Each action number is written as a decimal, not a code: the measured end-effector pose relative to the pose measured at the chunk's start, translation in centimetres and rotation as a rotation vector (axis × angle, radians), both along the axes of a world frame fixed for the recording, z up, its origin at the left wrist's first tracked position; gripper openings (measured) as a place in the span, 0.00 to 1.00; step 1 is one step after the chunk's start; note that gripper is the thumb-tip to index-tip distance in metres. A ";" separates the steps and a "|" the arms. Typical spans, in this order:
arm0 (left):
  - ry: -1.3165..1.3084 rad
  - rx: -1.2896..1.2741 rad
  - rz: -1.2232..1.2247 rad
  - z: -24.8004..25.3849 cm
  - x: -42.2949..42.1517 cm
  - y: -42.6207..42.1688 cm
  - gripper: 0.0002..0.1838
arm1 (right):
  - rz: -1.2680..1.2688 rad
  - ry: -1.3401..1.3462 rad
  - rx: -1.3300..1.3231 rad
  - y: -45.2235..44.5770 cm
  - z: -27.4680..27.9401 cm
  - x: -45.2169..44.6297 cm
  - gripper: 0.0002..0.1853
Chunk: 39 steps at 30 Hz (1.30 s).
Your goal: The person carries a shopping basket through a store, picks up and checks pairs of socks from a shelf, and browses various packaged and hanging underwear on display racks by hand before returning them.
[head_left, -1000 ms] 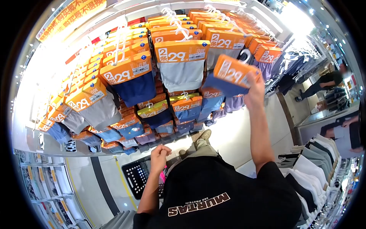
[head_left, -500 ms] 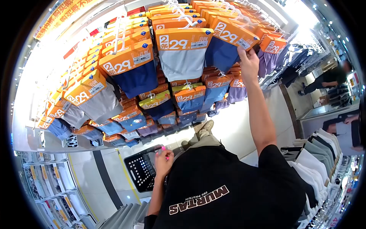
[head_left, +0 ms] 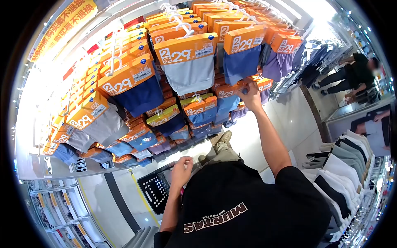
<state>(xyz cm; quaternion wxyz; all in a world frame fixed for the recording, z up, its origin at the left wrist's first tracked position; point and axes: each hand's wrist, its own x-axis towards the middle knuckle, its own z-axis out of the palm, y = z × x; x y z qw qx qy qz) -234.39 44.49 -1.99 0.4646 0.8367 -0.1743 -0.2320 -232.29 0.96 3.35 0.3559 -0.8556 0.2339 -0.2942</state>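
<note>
My right hand reaches up to the lower row of the rack, fingers bent against the orange header of a hanging garment pack with light blue cloth. Just above hangs a dark blue pack marked 29, which my hand no longer touches. A white pack hangs to its left. My left hand is held near my waist, loosely curled with a gap beside the thumb and nothing visible in it. Below and left of it is a black shopping basket, partly hidden by my forearm.
More orange-headed packs, such as a navy one, fill the rack. A clothes rail stands at right, shelves at lower left. Another person is at far right. Grey garments hang at the bottom.
My right hand has let go of the dark blue pack and moved down to the lower row. That pack now hangs straighter. My left hand has come off the pink basket handle.
</note>
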 end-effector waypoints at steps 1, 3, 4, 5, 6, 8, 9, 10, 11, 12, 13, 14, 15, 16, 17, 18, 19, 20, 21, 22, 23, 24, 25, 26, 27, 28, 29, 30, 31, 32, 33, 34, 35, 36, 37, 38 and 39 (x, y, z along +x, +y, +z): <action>0.003 -0.012 -0.015 1.1 0.1 -0.9 0.12 | -0.011 0.066 -0.032 0.5 1.0 -0.3 0.36; -0.014 -0.054 -0.048 2.4 0.3 -2.4 0.12 | -0.037 0.179 -0.064 -0.1 0.3 -0.3 0.30; -0.033 -0.062 -0.056 2.6 0.2 -2.9 0.12 | -0.021 0.138 0.006 0.2 0.6 -0.5 0.29; -0.053 -0.072 -0.064 2.7 0.2 -3.3 0.12 | -0.006 0.096 0.076 0.9 1.3 -0.9 0.28; -0.073 -0.081 -0.073 2.7 0.2 -3.6 0.12 | 0.010 0.054 0.145 1.5 2.0 -1.3 0.27; -0.063 -0.114 -0.083 2.4 0.1 -4.0 0.12 | 0.054 0.096 0.282 1.6 1.9 -1.7 0.26; -0.040 -0.125 -0.090 2.3 -0.1 -4.0 0.12 | 0.080 0.097 0.361 1.3 0.6 -1.9 0.26; -0.016 -0.137 -0.097 2.4 -0.1 -4.2 0.12 | 0.106 0.097 0.441 1.4 0.3 -1.9 0.26; 0.012 -0.129 -0.101 2.5 -0.2 -4.3 0.11 | 0.112 0.111 0.450 1.5 0.4 -2.2 0.24; 0.040 -0.122 -0.101 2.7 -0.2 -4.4 0.11 | 0.130 0.002 0.487 1.4 -0.2 -2.3 0.23; 0.072 -0.112 -0.098 2.8 -0.4 -4.3 0.11 | 0.149 -0.102 0.526 1.8 -0.4 -2.5 0.22; 0.068 -0.120 -0.099 2.7 -0.4 -4.3 0.11 | 0.166 -0.207 0.565 2.1 -0.6 -2.7 0.21; 0.062 -0.128 -0.102 2.4 -0.3 -4.3 0.11 | 0.148 -0.224 0.571 2.0 -0.5 -3.5 0.18; 0.055 -0.138 -0.106 2.3 -0.2 -4.3 0.12 | 0.135 -0.261 0.609 2.4 0.9 -4.0 0.17; 0.065 -0.135 -0.099 2.2 -0.1 -4.4 0.11 | 0.121 -0.299 0.647 2.6 1.9 -4.6 0.17; 0.069 -0.148 -0.091 2.3 -0.1 -4.6 0.11 | 0.104 -0.337 0.684 2.8 2.6 -5.1 0.17; 0.073 -0.160 -0.085 2.4 0.0 -4.8 0.11 | 0.076 -0.307 0.691 2.6 2.8 -5.9 0.17; 0.077 -0.170 -0.078 2.4 0.1 -5.0 0.11 | 0.098 -0.343 0.773 2.5 2.6 -6.3 0.17; 0.110 -0.184 -0.101 1.9 0.4 -5.0 0.11 | 0.120 -0.378 0.856 2.5 2.4 -6.7 0.17; 0.115 -0.201 -0.066 2.0 0.6 -5.4 0.12 | 0.144 -0.411 0.940 2.6 2.1 -7.0 0.17; 0.122 -0.217 -0.028 2.3 0.7 -6.0 0.13 | 0.155 -0.408 1.035 2.9 1.8 -7.2 0.16; 0.130 -0.232 0.014 2.5 0.7 -6.6 0.14 | 0.168 -0.399 1.133 3.4 1.5 -7.4 0.16; 0.086 -0.276 0.018 2.7 0.9 -7.2 0.16 | 0.182 -0.387 1.234 4.0 1.1 -7.6 0.16; 0.041 -0.315 0.026 3.0 1.1 -7.9 0.19 | 0.196 -0.371 1.338 4.8 0.6 -7.7 0.16; 0.050 -0.345 0.023 3.6 1.4 -8.6 0.21 | 0.178 -0.331 1.377 5.9 0.6 -7.6 0.19; 0.053 -0.374 0.021 4.1 1.8 -9.2 0.23 | 0.200 -0.308 1.434 7.1 0.8 -7.5 0.20; 0.073 -0.440 0.022 4.2 2.0 -10.0 0.24 | 0.227 -0.288 1.487 8.1 1.0 -7.3 0.21; 0.149 -0.514 0.029 4.5 2.0 -10.5 0.24 | 0.254 -0.268 1.534 9.0 1.1 -7.1 0.22; 0.229 -0.539 0.002 4.7 2.1 -10.7 0.23 | 0.254 -0.248 1.543 9.8 0.8 -6.9 0.24; 0.311 -0.567 -0.028 5.0 2.1 -11.0 0.23 | 0.265 -0.221 1.572 10.4 0.6 -6.6 0.25; 0.290 -0.558 -0.038 5.2 1.8 -11.1 0.20 | 0.271 -0.192 1.601 11.0 0.4 -6.5 0.27; 0.271 -0.549 -0.049 5.6 1.5 -11.4 0.18 | 0.274 -0.163 1.629 11.7 0.2 -6.4 0.29; 0.252 -0.541 -0.059 6.1 1.2 -11.6 0.15 | 0.253 -0.166 1.676 12.6 -0.1 -6.1 0.29; 0.323 -0.539 -0.042 6.6 1.0 -11.8 0.13 | 0.257 -0.102 1.727 13.2 -0.2 -6.1 0.29; 0.392 -0.535 -0.024 7.3 0.9 -11.9 0.10 | 0.261 -0.037 1.778 13.8 -0.1 -6.3 0.28; 0.460 -0.531 -0.010 7.8 0.7 -12.1 0.07 | 0.265 0.024 1.828 14.5 -0.1 -6.5 0.28; 0.470 -0.613 0.046 8.0 0.3 -12.5 0.04 | 0.299 0.059 1.734 15.1 -0.6 -6.7 0.27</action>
